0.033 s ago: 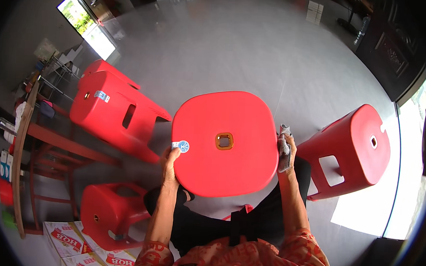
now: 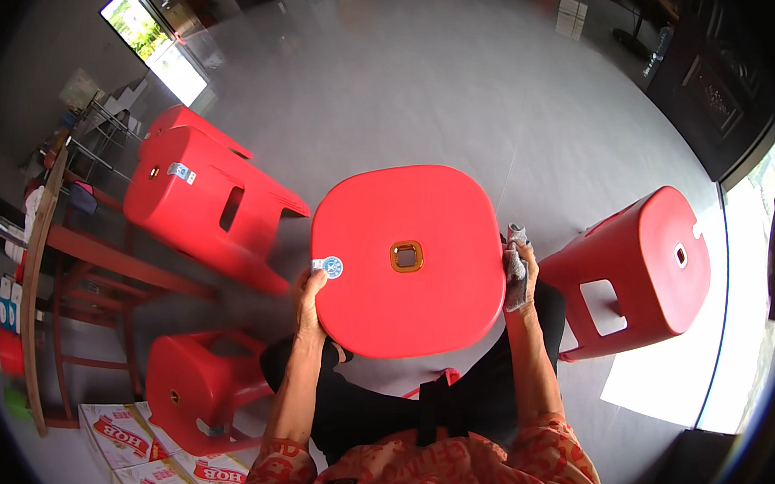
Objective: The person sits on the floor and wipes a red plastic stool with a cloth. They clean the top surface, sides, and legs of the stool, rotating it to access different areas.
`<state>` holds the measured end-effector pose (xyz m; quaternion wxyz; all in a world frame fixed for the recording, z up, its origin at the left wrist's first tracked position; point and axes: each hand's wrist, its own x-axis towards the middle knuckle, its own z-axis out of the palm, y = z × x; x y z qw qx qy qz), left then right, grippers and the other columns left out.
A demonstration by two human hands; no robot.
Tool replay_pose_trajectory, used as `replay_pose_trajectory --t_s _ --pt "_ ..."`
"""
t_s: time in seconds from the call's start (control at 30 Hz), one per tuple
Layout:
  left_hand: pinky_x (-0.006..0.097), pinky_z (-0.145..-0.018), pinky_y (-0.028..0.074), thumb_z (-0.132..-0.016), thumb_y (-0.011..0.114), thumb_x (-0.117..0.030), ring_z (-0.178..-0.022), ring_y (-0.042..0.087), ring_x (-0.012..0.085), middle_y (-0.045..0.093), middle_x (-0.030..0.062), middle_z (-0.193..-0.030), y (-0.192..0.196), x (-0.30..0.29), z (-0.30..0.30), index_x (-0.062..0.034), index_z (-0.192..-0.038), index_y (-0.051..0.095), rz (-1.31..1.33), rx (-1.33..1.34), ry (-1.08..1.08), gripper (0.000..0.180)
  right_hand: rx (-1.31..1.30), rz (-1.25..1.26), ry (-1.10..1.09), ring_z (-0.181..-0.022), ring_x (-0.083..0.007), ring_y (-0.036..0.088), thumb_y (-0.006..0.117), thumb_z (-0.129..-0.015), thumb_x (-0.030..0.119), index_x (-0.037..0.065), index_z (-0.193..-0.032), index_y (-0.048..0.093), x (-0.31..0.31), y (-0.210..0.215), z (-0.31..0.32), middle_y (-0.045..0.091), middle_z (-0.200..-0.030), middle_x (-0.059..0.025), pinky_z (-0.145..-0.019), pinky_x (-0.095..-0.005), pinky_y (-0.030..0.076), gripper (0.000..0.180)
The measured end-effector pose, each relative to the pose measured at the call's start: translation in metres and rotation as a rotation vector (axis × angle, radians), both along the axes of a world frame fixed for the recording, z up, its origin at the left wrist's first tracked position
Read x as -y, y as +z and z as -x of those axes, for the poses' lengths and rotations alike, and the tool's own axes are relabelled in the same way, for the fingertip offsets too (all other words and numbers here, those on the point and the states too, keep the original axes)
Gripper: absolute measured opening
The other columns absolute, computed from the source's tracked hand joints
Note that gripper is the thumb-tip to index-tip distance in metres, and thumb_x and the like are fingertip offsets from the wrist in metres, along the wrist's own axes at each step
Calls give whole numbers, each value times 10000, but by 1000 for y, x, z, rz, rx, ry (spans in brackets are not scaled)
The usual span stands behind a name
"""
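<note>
A red plastic stool (image 2: 371, 215) is held in front of me, its rounded square seat facing up, with a gold-rimmed hole in the middle. My left hand (image 2: 308, 301) grips its left edge, the thumb beside a round blue-and-white sticker (image 2: 331, 267); the other fingers are hidden underneath. At the opposite edge, my right hand (image 2: 528, 271) is closed around a crumpled grey cloth (image 2: 516, 279), which lies against the stool's side. The stool's legs are out of sight below the seat.
Another red stool (image 2: 667, 257) stands at right, beside a bright doorway (image 2: 749, 287). Two red stools (image 2: 197, 188) stand at left, near a wooden table (image 2: 43, 250). At lower left, a red stool (image 2: 179, 367) rests by white-and-red cartons (image 2: 114, 434). A dark door (image 2: 711, 92) is at upper right.
</note>
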<state>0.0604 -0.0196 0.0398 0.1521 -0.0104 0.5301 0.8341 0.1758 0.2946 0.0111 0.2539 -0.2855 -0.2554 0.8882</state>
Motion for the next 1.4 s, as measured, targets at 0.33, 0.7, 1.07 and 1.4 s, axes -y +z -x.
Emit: replay_pose_trajectory --t_s 0.33,0.7,1.07,1.4 --pt "325 -779 521 -862 624 -241 -875 625 179 629 91 -995 -51 17 -16 10 -1086 573 -54 116 37 340 114 40 116 -486 -67 503 616 -847 317 66 -865 600 3 -50 5 580 -639 34 -444 -202 368 253" --pt "395 -891 467 -831 698 -279 -1062 540 238 574 119 -1084 -30 16 -12 34 -1159 539 596 -25 228 480 358 -717 92 -762 -124 567 503 -978 385 10 -1084 625 -27 19 -18 626 -852 -28 -685 -282 467 408" --pt "511 -1072 271 -848 655 -378 -1373 319 341 380 162 -1452 7 -54 -78 -39 -1412 388 1447 -1061 -208 710 257 -2227 370 -1304 -290 405 680 -810 374 81 -1291 557 68 49 -40 457 -1398 -103 -1020 -469 342 577" --pt "518 -1105 198 -861 598 -409 -1408 251 344 301 158 -1521 15 -54 -80 -15 -1455 327 1508 -1047 -366 762 413 -2095 353 -1279 -412 394 660 -834 339 243 -1326 531 19 27 26 325 -1453 -194 -938 -490 399 517"
